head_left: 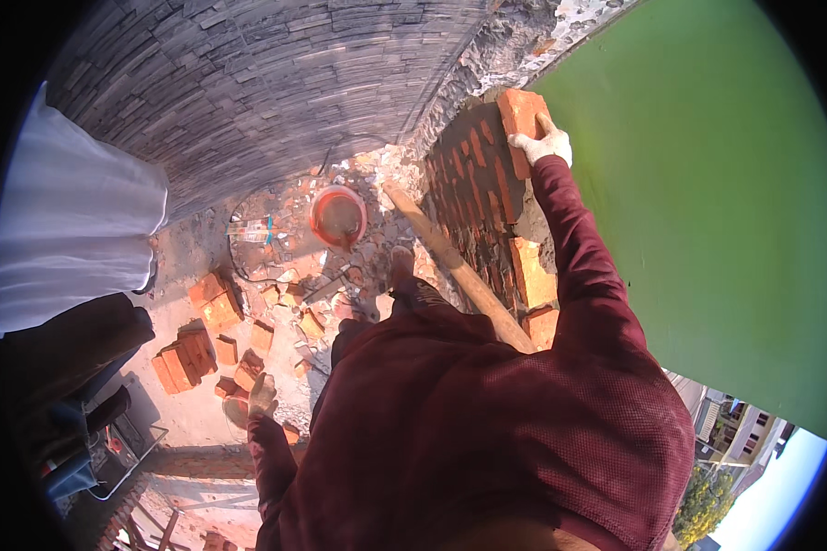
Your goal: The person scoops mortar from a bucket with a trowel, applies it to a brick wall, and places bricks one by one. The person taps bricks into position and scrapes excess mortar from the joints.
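Note:
My right hand (547, 144), in a pale glove, grips an orange brick (522, 112) at the far end of a brick wall (473, 170), beside the green surface. Grey mortar lies over and between the wall's courses. At the lower left, my left hand (263, 395) is closed on what looks like a trowel (236, 411), its dull rounded blade beside the fingers. Two lighter bricks (532, 273) lie along the near part of the wall, next to my right forearm.
A wooden pole (459, 266) leans along the wall. A reddish bucket (338, 219) holding grey mix stands amid rubble. Loose bricks (186, 358) lie in piles at left. A white cloth (83, 220) hangs further left. A green panel (708, 184) borders the right side.

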A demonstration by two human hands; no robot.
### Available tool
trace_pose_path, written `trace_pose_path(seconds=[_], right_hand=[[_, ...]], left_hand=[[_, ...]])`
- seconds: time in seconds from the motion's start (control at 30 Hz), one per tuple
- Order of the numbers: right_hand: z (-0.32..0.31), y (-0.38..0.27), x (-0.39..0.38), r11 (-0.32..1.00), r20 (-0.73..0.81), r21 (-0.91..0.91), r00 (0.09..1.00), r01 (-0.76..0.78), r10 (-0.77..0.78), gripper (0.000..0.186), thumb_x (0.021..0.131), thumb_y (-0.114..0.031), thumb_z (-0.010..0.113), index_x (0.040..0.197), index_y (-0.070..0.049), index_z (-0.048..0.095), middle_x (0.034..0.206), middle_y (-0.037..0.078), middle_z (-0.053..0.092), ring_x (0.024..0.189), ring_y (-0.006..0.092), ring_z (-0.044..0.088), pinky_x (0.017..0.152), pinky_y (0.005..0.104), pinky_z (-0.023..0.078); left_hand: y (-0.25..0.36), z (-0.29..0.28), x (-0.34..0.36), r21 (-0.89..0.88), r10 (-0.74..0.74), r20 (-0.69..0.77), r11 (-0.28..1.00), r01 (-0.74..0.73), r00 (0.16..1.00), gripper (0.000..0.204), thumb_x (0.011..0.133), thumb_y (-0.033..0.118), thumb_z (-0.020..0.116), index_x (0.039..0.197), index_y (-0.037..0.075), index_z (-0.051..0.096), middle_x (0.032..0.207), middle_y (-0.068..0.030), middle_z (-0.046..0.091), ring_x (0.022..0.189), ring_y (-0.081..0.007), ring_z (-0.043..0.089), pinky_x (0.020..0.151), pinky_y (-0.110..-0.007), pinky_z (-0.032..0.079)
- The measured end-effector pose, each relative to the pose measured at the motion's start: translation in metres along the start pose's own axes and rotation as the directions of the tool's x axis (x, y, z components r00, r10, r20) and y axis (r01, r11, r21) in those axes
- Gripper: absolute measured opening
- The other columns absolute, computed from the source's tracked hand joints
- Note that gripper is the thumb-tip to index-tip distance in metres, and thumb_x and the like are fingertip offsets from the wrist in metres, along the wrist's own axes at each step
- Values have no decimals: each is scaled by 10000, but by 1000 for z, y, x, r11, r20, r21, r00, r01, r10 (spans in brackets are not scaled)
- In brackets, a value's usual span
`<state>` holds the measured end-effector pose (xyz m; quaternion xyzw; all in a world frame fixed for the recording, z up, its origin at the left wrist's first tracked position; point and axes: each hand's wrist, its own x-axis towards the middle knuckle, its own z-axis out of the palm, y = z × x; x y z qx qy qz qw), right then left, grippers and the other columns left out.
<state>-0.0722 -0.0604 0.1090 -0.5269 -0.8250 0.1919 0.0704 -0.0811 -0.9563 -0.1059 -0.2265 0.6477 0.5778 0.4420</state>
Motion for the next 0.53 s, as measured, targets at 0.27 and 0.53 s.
trace_pose_path(seconds=[0.27, 0.53], right_hand=[[28, 2, 34, 983, -10, -180, 999, -47, 46, 913, 567, -588, 852, 1402, -327, 593, 1444, 156, 496, 1287, 324, 549, 1051, 474, 476], [27, -7, 51, 973, 38, -225, 997, -59, 69, 913, 622, -611, 825, 1445, -320, 559, 1499, 156, 450, 1345, 343, 489, 1082, 484, 441]], left_hand=[[18, 99, -44, -26, -76, -118, 997, 73, 990, 536, 966, 96, 656, 1474, 186, 509, 1116, 59, 619, 846, -77, 566, 669, -254, 417], [60, 134, -7, 41, -104, -122, 993, 110, 987, 623, 925, 171, 754, 1489, 166, 489, 1161, 60, 617, 945, -101, 576, 756, -313, 445]])
